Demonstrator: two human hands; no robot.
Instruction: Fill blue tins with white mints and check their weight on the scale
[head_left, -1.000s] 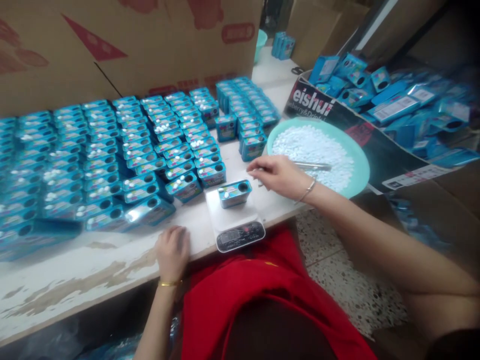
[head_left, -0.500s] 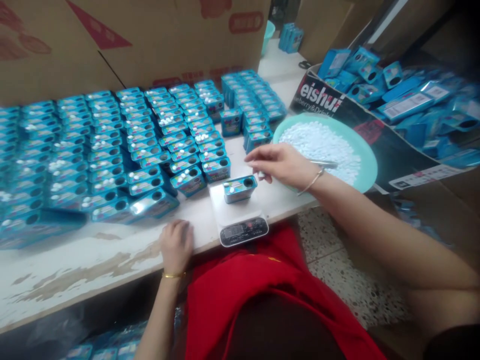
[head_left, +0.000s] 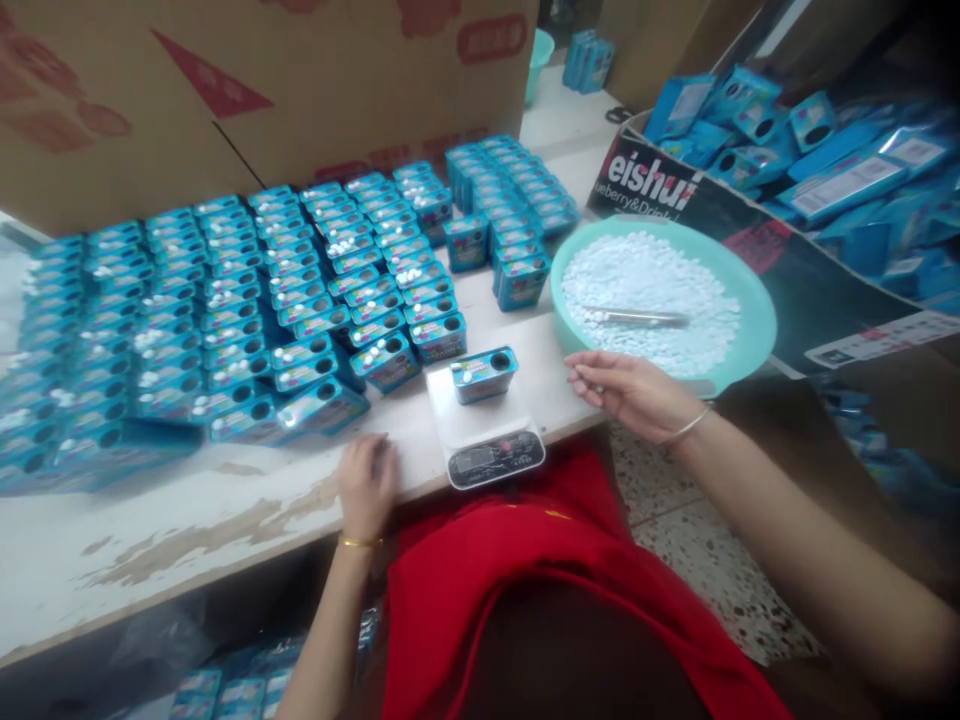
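A blue box (head_left: 486, 378) with a dark round opening and white pieces on its top sits on a small white scale (head_left: 450, 425). My left hand (head_left: 369, 484) rests at the table edge, left of the scale, its fingers curled with nothing visible in them. Right of the scale, my right hand (head_left: 626, 392) is closed near the front rim of a mint green bowl (head_left: 761, 300); its fingertips are pinched, and what they hold is too small to name. White pellets (head_left: 652, 270) fill the bowl, with a metal tool (head_left: 637, 317) lying on them.
Rows of blue boxes (head_left: 232, 290) cover the left and back of the white table (head_left: 225, 515). A large cardboard box (head_left: 375, 80) stands behind them. At the right, a black printed carton (head_left: 795, 290) is heaped with more blue boxes.
My right hand has moved right, away from the box on the scale, to the front of the bowl. The whole view has shifted slightly. My left hand stays at the table edge.
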